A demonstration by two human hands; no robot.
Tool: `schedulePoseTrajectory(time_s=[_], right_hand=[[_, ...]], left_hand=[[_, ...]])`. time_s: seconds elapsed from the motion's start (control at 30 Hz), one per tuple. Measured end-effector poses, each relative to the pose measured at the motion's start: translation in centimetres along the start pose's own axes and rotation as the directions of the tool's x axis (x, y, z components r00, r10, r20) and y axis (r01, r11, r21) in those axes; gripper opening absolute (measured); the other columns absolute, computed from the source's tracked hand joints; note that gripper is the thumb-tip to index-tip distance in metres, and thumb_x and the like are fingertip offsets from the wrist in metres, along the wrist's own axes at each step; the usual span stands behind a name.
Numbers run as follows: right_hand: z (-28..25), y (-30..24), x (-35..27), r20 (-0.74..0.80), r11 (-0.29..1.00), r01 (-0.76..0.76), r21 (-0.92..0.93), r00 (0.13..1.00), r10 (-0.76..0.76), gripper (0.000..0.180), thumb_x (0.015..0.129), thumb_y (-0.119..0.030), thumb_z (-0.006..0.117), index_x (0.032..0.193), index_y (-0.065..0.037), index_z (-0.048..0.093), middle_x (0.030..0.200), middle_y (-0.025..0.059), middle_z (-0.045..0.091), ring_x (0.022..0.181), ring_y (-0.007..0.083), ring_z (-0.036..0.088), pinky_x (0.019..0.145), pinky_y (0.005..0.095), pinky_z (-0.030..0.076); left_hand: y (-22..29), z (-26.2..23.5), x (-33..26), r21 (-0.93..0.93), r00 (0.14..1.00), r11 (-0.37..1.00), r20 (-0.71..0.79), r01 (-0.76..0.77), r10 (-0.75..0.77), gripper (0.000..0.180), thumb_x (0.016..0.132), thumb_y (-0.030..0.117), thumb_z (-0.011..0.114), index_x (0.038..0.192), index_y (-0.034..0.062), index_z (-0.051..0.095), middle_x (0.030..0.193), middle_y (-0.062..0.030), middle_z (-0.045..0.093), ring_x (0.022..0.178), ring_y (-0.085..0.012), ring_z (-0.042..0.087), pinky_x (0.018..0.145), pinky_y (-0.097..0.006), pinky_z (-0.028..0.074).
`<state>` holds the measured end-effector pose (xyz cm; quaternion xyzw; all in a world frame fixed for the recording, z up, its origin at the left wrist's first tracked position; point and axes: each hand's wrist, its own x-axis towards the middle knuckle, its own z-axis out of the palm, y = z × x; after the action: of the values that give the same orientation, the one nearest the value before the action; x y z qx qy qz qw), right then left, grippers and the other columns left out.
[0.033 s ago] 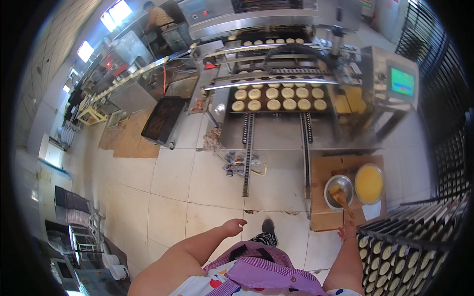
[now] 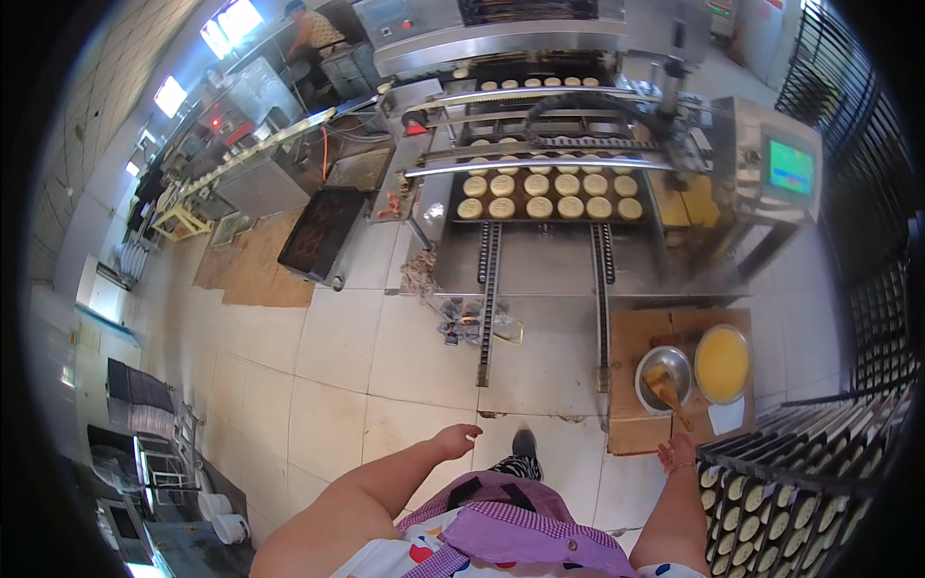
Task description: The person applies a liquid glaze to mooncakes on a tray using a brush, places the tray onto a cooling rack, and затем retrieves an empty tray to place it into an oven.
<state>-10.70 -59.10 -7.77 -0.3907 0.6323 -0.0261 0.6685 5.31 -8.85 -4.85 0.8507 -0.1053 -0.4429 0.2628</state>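
My left hand (image 2: 455,442) hangs in front of my waist, over the floor, with nothing in it and its fingers loosely apart. Low on the right, my right hand (image 2: 677,452) has its fingers a little spread, close to the handle end of a wide brush (image 2: 665,385). The brush leans in a metal bowl (image 2: 642,388); I cannot tell whether my fingers touch its handle. Beside that bowl stands a round container of yellow liquid (image 2: 723,364). Both rest on a cardboard sheet (image 2: 631,432). Ahead, a dark tray (image 2: 518,208) carries rows of round, pale, stamped pastries on the machine.
Two chain rails (image 2: 488,318) jut toward me from the machine. A control screen (image 2: 790,168) is at its right. To my right stands a rack (image 2: 771,472) with trays of pastries. A black wheeled tray (image 2: 323,236) is on the left; a person (image 2: 313,34) works far back.
The surroundings sit slightly farther right in view. My hands keep nearly the same pose, and nothing has been picked up or let go.
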Motion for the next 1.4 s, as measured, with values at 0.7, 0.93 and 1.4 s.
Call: schedulePoseTrajectory(time_s=[0.7, 0.93, 1.4], right_hand=[[-0.5, 2.1, 14.3, -0.272, 0.936, 0.327, -0.133, 0.896, -0.352, 0.06, 0.078, -0.019, 0.067, 0.13, -0.009, 0.039, 0.082, 0.0057, 0.057, 0.08, 0.0165, 0.055, 0.068, 0.0321, 0.045], [0.9, -2.6, 11.1, -0.136, 0.934, 0.353, 0.049, 0.929, -0.344, 0.026, 0.077, -0.004, 0.066, 0.101, 0.0, 0.058, 0.073, 0.0054, 0.057, 0.058, 0.0117, 0.052, 0.047, 0.0245, 0.041], [9.3, -1.0, 15.9, 0.232, 0.666, 0.674, -0.319, 0.737, -0.635, 0.035, 0.077, 0.003, 0.057, 0.111, -0.005, 0.061, 0.111, 0.0166, 0.058, 0.1, 0.0286, 0.057, 0.089, 0.0355, 0.045]], left_hand=[[6.3, 0.5, 2.2, -0.051, 0.998, 0.998, -0.035, -0.045, 0.043, 0.035, 0.078, 0.009, 0.052, 0.112, 0.007, 0.06, 0.105, -0.0103, 0.064, 0.093, -0.0213, 0.061, 0.083, -0.031, 0.048], [12.0, -2.1, 8.0, -0.217, 0.994, 0.972, -0.085, -0.088, 0.071, 0.035, 0.079, 0.006, 0.054, 0.113, 0.004, 0.057, 0.108, -0.0113, 0.062, 0.097, -0.0207, 0.06, 0.084, -0.029, 0.047], [16.6, -7.5, 19.5, -0.983, 0.908, -0.103, -0.1, -0.155, -0.407, 0.019, 0.091, 0.012, 0.045, 0.108, 0.0036, 0.041, 0.107, -0.0121, 0.048, 0.099, -0.0316, 0.054, 0.083, -0.045, 0.048]])
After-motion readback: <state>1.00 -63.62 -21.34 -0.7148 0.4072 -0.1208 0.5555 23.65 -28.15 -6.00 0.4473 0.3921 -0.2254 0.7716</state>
